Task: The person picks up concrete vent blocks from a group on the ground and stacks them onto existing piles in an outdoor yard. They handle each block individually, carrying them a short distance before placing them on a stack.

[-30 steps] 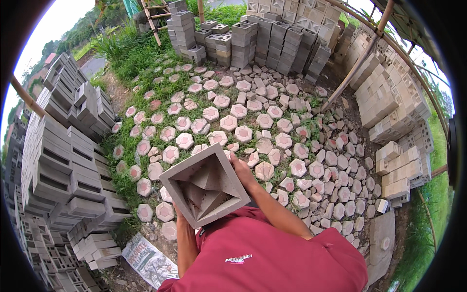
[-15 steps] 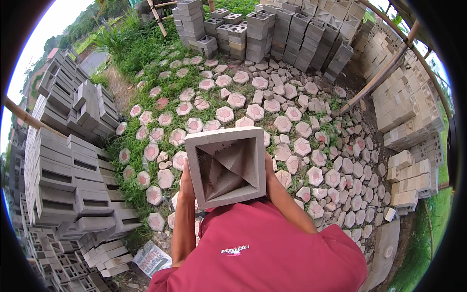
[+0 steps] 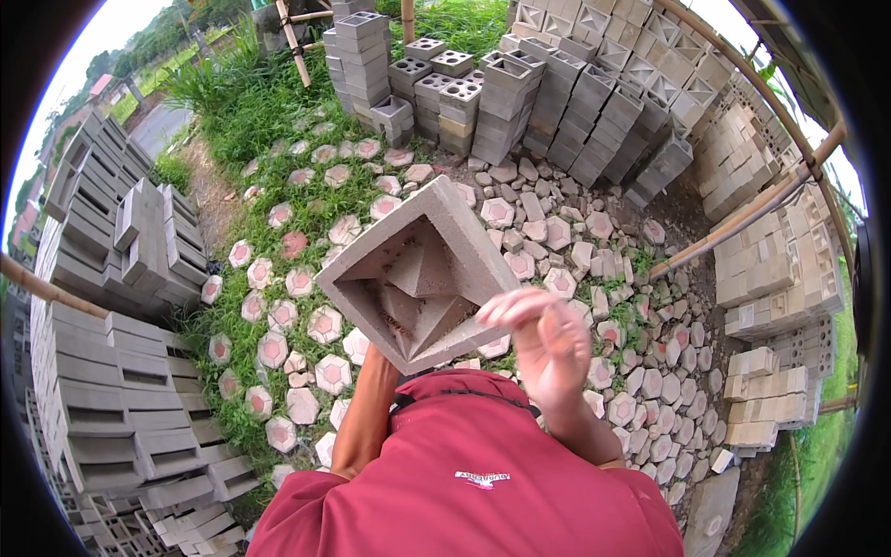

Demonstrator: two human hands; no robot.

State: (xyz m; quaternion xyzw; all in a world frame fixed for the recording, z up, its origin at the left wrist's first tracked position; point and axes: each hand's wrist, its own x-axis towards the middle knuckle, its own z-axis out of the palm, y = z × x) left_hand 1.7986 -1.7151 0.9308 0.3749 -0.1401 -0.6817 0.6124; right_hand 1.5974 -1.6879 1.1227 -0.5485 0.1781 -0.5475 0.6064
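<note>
A square, hollow concrete ventilation block (image 3: 483, 243) with slanted, angular inner faces is raised in front of my chest, tilted so one corner points up. My left forearm (image 3: 364, 413) rises to the block's lower left edge. My left hand holds it from behind, its fingers hidden by the block. My right hand (image 3: 549, 348) is off the block, just beside its lower right corner, somewhat smeared by motion. Its fingers are partly bent and apart, with nothing seen in them. Dark reddish specks cling to the block's recessed inside.
Hexagonal paving stones (image 3: 332, 373) and broken pieces lie on the grassy ground. Grey blocks (image 3: 102, 390) are stacked at the left, more grey blocks (image 3: 506, 107) at the back, and pale blocks (image 3: 770, 269) at the right. A bamboo pole (image 3: 733, 226) slants down at the right.
The block has turned from nearly level to corner-up. My right hand has come off its right side and now shows in front, near the lower right corner.
</note>
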